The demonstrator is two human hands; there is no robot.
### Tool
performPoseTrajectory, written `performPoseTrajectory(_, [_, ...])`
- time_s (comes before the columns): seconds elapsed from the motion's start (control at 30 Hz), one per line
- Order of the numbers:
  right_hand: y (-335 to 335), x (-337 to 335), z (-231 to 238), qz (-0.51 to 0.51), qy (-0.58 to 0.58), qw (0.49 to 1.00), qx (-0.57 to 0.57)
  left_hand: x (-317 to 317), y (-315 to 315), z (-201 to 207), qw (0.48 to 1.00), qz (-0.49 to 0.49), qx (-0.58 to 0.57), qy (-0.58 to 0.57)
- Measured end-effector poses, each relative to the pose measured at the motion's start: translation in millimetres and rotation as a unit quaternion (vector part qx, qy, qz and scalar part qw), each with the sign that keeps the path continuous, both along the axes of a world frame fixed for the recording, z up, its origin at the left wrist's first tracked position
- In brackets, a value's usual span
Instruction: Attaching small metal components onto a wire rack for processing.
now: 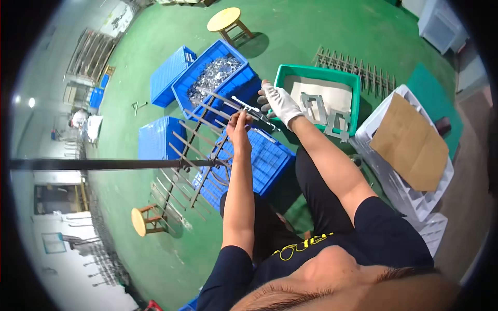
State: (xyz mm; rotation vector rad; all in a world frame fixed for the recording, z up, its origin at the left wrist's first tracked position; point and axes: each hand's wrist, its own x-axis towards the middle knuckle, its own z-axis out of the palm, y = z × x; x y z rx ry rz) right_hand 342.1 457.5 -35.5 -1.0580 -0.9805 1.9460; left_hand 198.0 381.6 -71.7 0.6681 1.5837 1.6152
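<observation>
My bare left hand (pixel 239 132) is closed, thumb and fingers pinched on a long, narrow, shiny metal part (pixel 254 110) beside the rack's prongs. The exact shape of this part is too small to make out. My right hand (pixel 282 105) wears a white glove with bare fingertips. Its fingers are apart with nothing seen in them, close to the far side of the metal part. A metal rack with several prongs (pixel 205 132) stands before my left hand, joined to a dark horizontal bar (pixel 114 164). Right of my gloved hand, flat grey metal plates with cut-outs (pixel 313 107) lie in a green bin (pixel 356 98).
A blue crate (pixel 179 93) holds many small shiny metal pieces. An upturned blue crate (pixel 270 163) sits below my hands. Brown cardboard (pixel 410 142) covers stacked white trays (pixel 381 179) on the right. Wooden stools (pixel 224 19) and another pronged rack (pixel 358 70) stand on the green floor.
</observation>
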Motion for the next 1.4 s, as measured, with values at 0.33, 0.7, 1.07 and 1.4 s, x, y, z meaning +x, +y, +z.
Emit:
performPoseTrajectory(0.33, [35, 14, -17, -0.16, 0.159, 0.974, 0.001, -1, 2, -44, 0.986, -0.052, -0.155, -0.03])
performPoseTrajectory(0.7, [43, -22, -42, -0.132, 0.096, 0.986, 0.033, -14, 4, -58, 0.982, -0.055, -0.106, -0.145])
performPoseTrajectory(1.07, [13, -11, -21, 0.02, 0.052, 0.993, 0.1, -9, -20, -13, 0.993, 0.016, -0.026, -0.112])
performPoseTrajectory(1.4, [-32, -28, -12, 0.111, 0.001, 0.975, 0.191, -4, -17, 8, 0.994, 0.063, 0.051, -0.071])
